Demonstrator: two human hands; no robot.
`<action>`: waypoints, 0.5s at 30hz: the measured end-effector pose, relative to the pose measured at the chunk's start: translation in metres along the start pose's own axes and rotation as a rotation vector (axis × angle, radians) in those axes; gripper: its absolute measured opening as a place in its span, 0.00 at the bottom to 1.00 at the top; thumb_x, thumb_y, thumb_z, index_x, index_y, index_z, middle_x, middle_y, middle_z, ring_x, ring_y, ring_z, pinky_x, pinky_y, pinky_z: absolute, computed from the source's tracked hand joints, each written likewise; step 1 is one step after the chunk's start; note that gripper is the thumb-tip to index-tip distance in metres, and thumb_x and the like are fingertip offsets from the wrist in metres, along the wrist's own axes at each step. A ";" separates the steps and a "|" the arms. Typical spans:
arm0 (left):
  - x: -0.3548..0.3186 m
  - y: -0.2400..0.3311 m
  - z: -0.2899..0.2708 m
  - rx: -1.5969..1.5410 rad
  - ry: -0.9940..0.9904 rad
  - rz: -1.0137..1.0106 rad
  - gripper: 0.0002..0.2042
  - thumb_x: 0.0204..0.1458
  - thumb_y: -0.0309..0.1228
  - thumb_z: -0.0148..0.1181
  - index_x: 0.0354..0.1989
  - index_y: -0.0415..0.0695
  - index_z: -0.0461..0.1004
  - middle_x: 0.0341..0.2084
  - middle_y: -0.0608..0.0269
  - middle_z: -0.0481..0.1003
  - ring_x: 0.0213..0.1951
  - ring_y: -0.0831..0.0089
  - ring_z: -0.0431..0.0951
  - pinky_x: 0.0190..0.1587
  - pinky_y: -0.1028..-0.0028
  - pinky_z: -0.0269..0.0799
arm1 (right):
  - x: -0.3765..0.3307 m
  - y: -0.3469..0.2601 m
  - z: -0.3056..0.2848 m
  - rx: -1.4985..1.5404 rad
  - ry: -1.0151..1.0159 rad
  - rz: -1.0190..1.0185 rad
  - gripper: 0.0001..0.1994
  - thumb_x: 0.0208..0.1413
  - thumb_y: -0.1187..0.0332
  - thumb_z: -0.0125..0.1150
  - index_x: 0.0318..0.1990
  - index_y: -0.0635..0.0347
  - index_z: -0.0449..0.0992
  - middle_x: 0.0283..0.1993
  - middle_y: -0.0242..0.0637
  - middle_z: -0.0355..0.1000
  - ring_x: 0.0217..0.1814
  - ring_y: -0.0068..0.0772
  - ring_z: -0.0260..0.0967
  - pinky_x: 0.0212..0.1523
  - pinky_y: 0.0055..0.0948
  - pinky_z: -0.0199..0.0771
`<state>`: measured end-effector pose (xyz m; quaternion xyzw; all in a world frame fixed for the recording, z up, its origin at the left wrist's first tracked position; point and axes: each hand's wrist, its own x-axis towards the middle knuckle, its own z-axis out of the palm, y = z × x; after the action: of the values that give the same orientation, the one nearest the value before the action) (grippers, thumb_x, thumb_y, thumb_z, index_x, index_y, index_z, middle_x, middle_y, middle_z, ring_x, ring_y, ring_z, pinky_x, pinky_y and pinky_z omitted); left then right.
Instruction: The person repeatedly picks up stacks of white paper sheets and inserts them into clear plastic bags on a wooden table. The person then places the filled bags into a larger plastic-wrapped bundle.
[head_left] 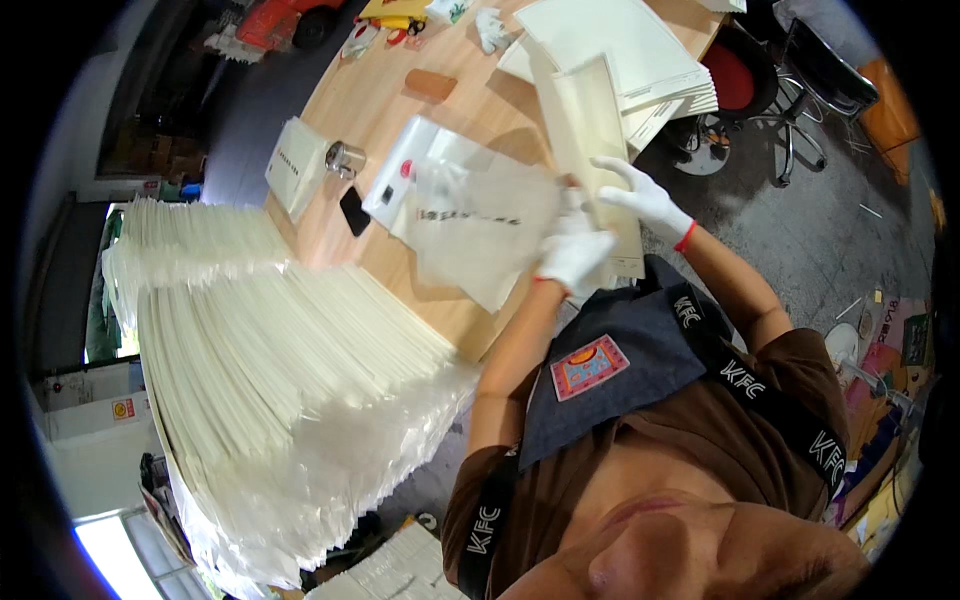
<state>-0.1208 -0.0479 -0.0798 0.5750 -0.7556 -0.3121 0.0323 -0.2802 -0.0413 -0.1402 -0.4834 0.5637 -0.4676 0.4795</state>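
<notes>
My left hand (578,245), in a white glove with a red cuff, is closed at the right edge of a thin, pale, translucent printed sleeve (470,235). Motion blurs both the hand and that edge. The sleeve lies over a white packet (400,165) on the table. My right hand (645,203), gloved the same way, has its fingers apart over a long cream card folder (590,120); whether it touches the folder I cannot tell. The folder's lower end reaches past both hands towards my apron.
Beyond the folder lies a fanned stack of white sheets (640,50). On the wooden table (350,100) are a brown block (430,84), a metal tin (345,160), a phone (354,211) and a small cream stack (297,165). Tall rows of pale sleeves (270,350) stand at left.
</notes>
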 end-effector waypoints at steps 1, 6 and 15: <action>0.004 -0.003 0.027 0.131 -0.004 0.113 0.48 0.43 0.47 0.60 0.67 0.43 0.36 0.59 0.41 0.59 0.51 0.50 0.70 0.52 0.59 0.67 | -0.004 -0.002 0.013 -0.380 0.116 0.050 0.34 0.51 0.49 0.59 0.58 0.65 0.63 0.54 0.48 0.68 0.55 0.36 0.66 0.54 0.28 0.65; 0.012 -0.063 0.019 -0.634 -0.026 0.128 0.35 0.50 0.33 0.54 0.66 0.44 0.46 0.56 0.57 0.64 0.33 0.74 0.74 0.39 0.68 0.71 | -0.014 -0.033 -0.013 -0.264 -0.017 -0.057 0.24 0.53 0.49 0.56 0.46 0.63 0.74 0.38 0.45 0.76 0.38 0.35 0.74 0.41 0.29 0.71; -0.077 -0.088 -0.159 -1.292 0.276 0.338 0.24 0.58 0.30 0.44 0.64 0.44 0.55 0.55 0.61 0.66 0.23 0.81 0.68 0.26 0.81 0.65 | -0.015 -0.103 -0.013 -1.178 -0.321 -0.994 0.08 0.45 0.61 0.58 0.30 0.53 0.75 0.31 0.40 0.69 0.27 0.37 0.72 0.24 0.33 0.74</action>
<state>0.0446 -0.0612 0.0267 0.3489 -0.4861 -0.6150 0.5135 -0.2823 -0.0356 -0.0353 -0.9150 0.3603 -0.1759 -0.0454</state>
